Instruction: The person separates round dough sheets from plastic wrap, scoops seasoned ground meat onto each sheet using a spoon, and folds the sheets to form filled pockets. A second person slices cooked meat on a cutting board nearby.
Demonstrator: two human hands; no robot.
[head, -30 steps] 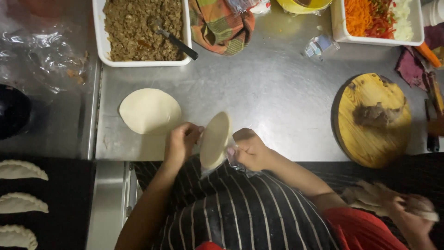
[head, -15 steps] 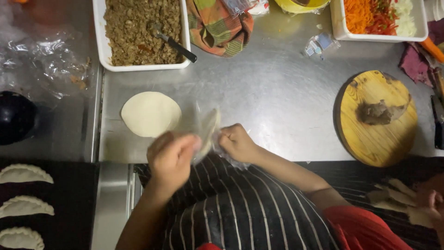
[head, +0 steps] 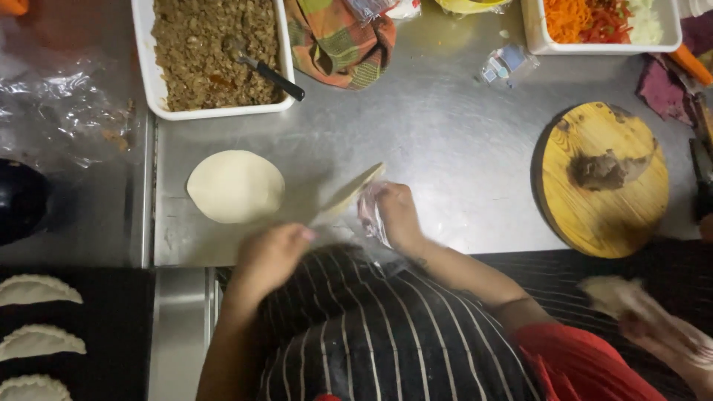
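Observation:
My left hand (head: 269, 258) is drawn back toward my striped apron, its fingertips at the near edge of a thin round dough disc (head: 349, 191). The disc stands tilted on edge above the steel table (head: 445, 141). My right hand (head: 395, 215) is closed around crumpled clear plastic film (head: 370, 220), right beside the disc's far end. A second dough disc (head: 235, 186) lies flat on the table, left of both hands.
At the back stand a white tray of minced filling (head: 215, 52) with a spoon (head: 271, 74), a plaid cloth (head: 338, 41) and a tray of shredded vegetables (head: 594, 22). A round wooden board (head: 601, 178) lies right. Folded pastries (head: 37, 341) lie lower left. Another person's hands (head: 631, 304) work lower right.
My left hand has pulled back toward my body and the disc has tipped from upright between both hands to a slant stretching to the right.

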